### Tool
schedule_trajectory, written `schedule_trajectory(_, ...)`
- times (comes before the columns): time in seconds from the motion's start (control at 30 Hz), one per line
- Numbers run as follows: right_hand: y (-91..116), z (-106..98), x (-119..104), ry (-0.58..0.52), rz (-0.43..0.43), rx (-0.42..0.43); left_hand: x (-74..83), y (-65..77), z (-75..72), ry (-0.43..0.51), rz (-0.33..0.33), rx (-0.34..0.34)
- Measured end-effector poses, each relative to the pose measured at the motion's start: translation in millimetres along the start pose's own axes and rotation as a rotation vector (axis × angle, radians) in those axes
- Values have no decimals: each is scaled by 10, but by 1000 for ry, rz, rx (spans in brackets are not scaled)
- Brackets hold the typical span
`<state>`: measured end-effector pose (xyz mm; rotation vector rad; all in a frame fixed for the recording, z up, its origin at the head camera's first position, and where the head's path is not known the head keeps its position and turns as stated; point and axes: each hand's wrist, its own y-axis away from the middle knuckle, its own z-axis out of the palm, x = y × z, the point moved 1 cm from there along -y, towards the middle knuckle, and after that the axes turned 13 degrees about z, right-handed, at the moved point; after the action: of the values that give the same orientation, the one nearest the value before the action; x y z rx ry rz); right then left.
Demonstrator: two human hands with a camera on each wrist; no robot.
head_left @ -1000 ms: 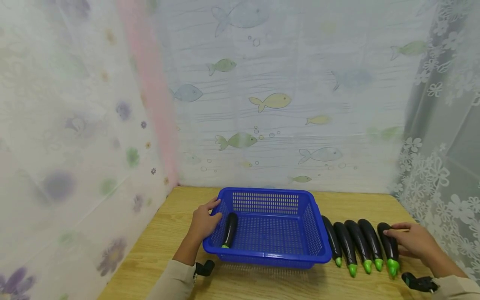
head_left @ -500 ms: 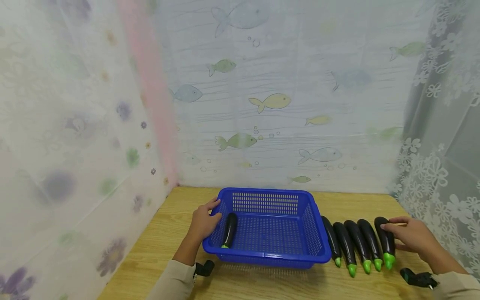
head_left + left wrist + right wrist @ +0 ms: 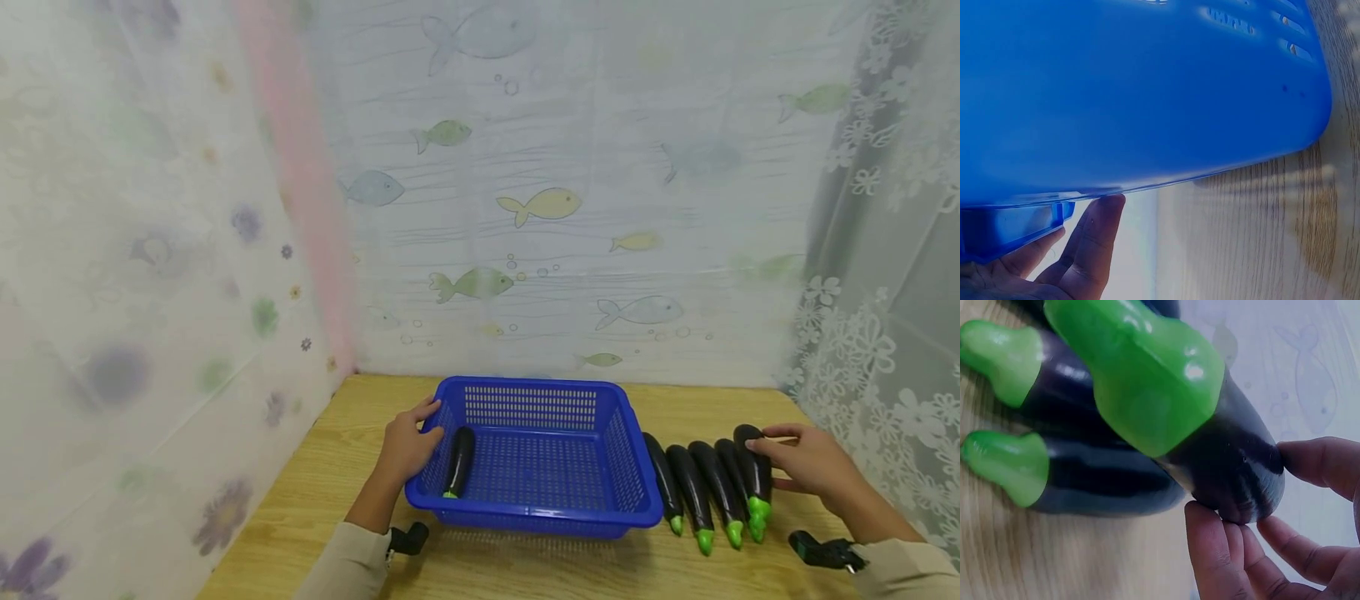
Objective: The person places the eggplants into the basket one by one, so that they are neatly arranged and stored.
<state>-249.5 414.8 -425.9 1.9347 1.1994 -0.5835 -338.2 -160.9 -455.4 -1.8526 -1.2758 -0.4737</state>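
My right hand [image 3: 813,467] pinches a dark purple eggplant [image 3: 752,458] with a bright green cap, thumb on one side and fingers on the other. In the right wrist view the fingertips grip the rounded end of this eggplant [image 3: 1241,459], and its green cap slants up over the others. Several more eggplants [image 3: 692,492] lie side by side on the table, the rightmost partly covered by the held one. My left hand [image 3: 407,446] holds the left rim of a blue plastic basket [image 3: 525,510], thumb over the edge. One eggplant [image 3: 461,462] lies inside, along the left wall.
The wooden table [image 3: 322,467] backs onto a curtain [image 3: 570,317] printed with fish. A floral sheet [image 3: 150,375] hangs along the left side, and lacy white fabric [image 3: 862,358] at the right. The basket stands close beside the leftmost eggplant of the row.
My right hand has moved the eggplant left and slightly up, from the right end of the row to over the neighbouring one. My left hand and the basket have stayed in place.
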Motion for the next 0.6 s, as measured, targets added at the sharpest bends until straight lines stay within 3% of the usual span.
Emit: schedule_trajectory(0.6, 116, 24, -309, -18, -112, 13, -11, -8, 7, 3, 6, -7)
